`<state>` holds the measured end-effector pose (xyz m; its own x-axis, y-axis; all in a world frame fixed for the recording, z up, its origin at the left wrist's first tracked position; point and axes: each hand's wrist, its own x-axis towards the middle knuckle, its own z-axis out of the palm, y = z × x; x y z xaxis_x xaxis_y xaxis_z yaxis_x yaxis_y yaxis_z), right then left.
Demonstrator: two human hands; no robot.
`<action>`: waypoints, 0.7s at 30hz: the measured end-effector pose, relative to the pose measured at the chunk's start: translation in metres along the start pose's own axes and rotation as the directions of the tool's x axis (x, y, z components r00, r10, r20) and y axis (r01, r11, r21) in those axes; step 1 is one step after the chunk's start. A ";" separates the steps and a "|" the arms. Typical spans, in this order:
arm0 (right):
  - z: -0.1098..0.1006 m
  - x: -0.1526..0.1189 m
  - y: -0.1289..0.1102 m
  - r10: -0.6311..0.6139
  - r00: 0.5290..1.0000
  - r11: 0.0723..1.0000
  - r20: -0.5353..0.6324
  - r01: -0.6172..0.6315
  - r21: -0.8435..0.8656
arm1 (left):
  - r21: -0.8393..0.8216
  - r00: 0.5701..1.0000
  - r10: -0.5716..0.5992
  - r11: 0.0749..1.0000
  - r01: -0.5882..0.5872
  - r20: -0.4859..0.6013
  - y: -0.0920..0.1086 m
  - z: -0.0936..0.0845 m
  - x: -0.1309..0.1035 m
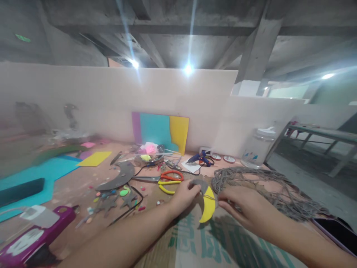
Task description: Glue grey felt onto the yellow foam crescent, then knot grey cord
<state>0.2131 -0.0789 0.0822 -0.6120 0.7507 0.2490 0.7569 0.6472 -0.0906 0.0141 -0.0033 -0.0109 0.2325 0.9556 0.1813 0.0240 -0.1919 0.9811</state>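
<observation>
My left hand [184, 196] pinches the upper part of a small crescent moon [209, 207], thumb and fingers closed on it. The crescent's lower part is bare yellow, while grey yarn covers its top end. At its right edge, my right hand [242, 205] has its fingers drawn together around the grey yarn, of which a strand crosses the yellow. The fingertips partly hide that strand. Behind my right hand spreads a loose heap of grey yarn [237, 178]. Scissors with orange handles [173, 175] and a yellow-handled tool [166, 189] lie just beyond my left hand.
A larger grey crescent [122, 176] and small grey stars [128, 199] lie left. A blue glue gun [202, 159] stands at the back, a plastic bottle [255, 149] at the back right. A purple power strip [39, 234] is front left, a phone [336, 232] far right.
</observation>
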 end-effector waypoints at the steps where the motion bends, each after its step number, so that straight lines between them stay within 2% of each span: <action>1: -0.001 0.003 0.000 -0.007 1.000 0.999 0.019 0.008 -0.035 | -0.002 1.000 -0.001 1.000 0.001 0.004 0.000 0.000 0.000; 3: -0.004 0.010 0.004 0.041 0.997 0.996 0.072 -0.035 -0.086 | -0.014 1.000 -0.001 1.000 0.001 0.015 -0.002 0.000 0.000; 6: -0.012 0.025 0.025 0.188 0.976 0.977 0.109 -0.175 -0.118 | -0.037 0.999 -0.011 0.999 0.012 0.038 -0.009 -0.001 0.002; 8: -0.013 0.038 0.047 0.276 0.951 0.958 0.137 -0.261 -0.119 | -0.049 0.998 -0.026 0.998 0.029 0.058 -0.013 -0.002 0.004; 10: -0.006 0.054 0.073 0.389 0.915 0.921 0.109 -0.385 -0.052 | -0.056 0.996 -0.041 0.997 0.045 0.074 -0.016 -0.002 0.005; 12: 0.005 0.071 0.099 0.447 0.892 0.895 0.074 -0.446 -0.027 | -0.060 0.996 -0.051 0.997 0.055 0.070 -0.016 -0.002 0.004; 16: 0.031 0.107 0.134 0.485 0.874 0.873 -0.014 -0.484 0.063 | -0.044 0.998 -0.062 0.997 0.062 0.018 -0.012 0.002 0.000; 21: 0.068 0.143 0.141 0.431 0.898 0.887 -0.084 -0.406 0.220 | -0.033 0.998 -0.053 0.998 0.054 0.027 -0.014 0.007 0.004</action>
<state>0.2164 0.1287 0.0397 -0.2040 0.9424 0.2653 0.8695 0.2989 -0.3933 0.0216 0.0020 -0.0239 0.2575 0.9579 0.1274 0.0045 -0.1330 0.9911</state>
